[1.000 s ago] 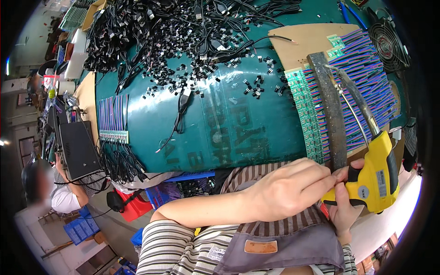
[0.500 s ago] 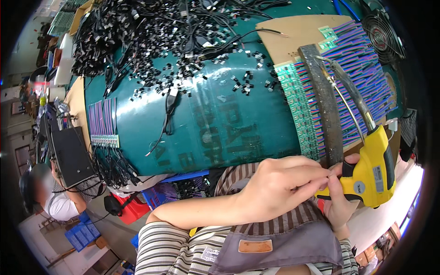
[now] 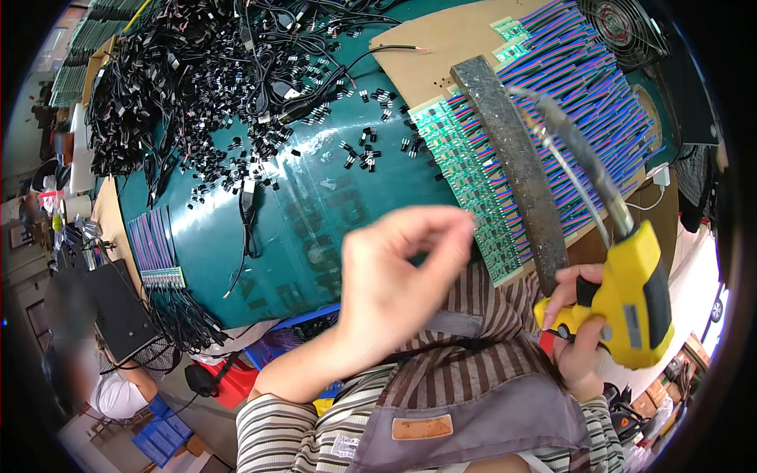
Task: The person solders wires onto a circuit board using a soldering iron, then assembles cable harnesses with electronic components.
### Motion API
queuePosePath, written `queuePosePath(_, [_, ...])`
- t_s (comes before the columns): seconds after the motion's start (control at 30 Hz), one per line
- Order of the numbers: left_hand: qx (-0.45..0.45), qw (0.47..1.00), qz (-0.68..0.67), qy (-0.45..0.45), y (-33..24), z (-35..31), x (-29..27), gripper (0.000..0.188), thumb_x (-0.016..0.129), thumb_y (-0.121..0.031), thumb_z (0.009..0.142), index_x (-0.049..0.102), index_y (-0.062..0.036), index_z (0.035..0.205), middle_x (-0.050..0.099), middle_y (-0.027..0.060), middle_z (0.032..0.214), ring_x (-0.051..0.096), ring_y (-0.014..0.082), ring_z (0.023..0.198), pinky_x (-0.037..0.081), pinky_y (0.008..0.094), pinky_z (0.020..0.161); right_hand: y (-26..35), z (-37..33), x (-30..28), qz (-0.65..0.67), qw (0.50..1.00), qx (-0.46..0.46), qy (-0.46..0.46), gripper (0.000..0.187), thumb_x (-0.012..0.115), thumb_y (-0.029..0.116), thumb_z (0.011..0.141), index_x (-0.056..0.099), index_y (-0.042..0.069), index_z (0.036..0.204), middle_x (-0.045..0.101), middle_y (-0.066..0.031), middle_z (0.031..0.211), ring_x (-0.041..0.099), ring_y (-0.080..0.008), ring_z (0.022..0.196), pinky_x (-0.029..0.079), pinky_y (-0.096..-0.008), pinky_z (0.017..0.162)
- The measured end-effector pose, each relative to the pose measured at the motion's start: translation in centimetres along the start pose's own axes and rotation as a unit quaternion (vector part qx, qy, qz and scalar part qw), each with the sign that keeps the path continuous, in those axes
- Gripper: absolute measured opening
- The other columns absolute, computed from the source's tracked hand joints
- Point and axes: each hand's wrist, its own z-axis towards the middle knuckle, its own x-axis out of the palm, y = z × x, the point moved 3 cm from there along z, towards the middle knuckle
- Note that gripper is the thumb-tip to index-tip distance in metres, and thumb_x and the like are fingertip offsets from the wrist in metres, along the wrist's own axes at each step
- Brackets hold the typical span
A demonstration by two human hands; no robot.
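My right hand point(image 3: 579, 331) is wrapped round the grip of a yellow soldering gun point(image 3: 637, 303). Its long metal barrel and thin feed tube reach up over the wires to the right of a dark metal bar point(image 3: 511, 158). My left hand point(image 3: 394, 280) is raised left of the lower circuit boards, thumb and fingertips pinched together; whether anything small is between them cannot be made out. A row of green circuit boards point(image 3: 465, 189) lies along the bar's left side. Bundles of red, blue and black wires point(image 3: 587, 118) run from under the bar to the right.
A cardboard sheet point(image 3: 418, 63) lies beneath the boards. Black cables point(image 3: 126, 118) and small black connectors point(image 3: 268, 130) are heaped across the far left of the green mat point(image 3: 307, 197). A finished-looking wired strip point(image 3: 162, 277) lies at left. A fan point(image 3: 623, 31) stands far right; another person sits lower left.
My left hand has moved left and up, away from my right hand. My right hand and the soldering gun stay together. The whole view has shifted slightly.
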Motion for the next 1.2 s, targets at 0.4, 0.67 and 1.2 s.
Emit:
queuePosePath(0.4, [-0.080,0.994,-0.077,-0.004,1.2,3.6,-1.3,0.018,0.067,-0.009,0.088,0.068,0.0076,0.093,0.071,0.0149,0.083,0.069,0.0178,0.072,0.057,0.0277,0.069,-3.7,-3.1,-2.1,-0.146,0.989,0.025,-0.003,0.014,0.063,0.012,0.071,0.066,0.008,0.084,0.061,-0.0102,0.085,0.061,-0.0283,0.076,0.050,-0.0370,0.068])
queuePosePath(0.67, [-0.107,0.992,-0.068,-0.001,0.9,3.8,-1.5,0.017,0.068,-0.009,0.087,0.069,0.0070,0.090,0.071,0.0145,0.081,0.069,0.0175,0.070,0.057,0.0278,0.068,-5.4,-4.4,-2.5,-0.157,0.987,-0.017,-0.008,0.025,0.067,0.016,0.068,0.067,0.008,0.092,0.061,-0.0124,0.093,0.063,-0.0323,0.080,0.052,-0.0376,0.069])
queuePosePath(1.2, [-0.092,0.993,-0.068,-0.021,1.0,3.7,-1.1,0.016,0.069,-0.009,0.086,0.069,0.0069,0.089,0.070,0.0141,0.079,0.069,0.0170,0.068,0.057,0.0270,0.066,-4.5,-4.2,-2.7,-0.149,0.988,0.040,0.016,0.032,0.066,0.031,0.074,0.067,0.004,0.091,0.062,-0.0147,0.090,0.063,-0.0327,0.080,0.052,-0.0378,0.069])
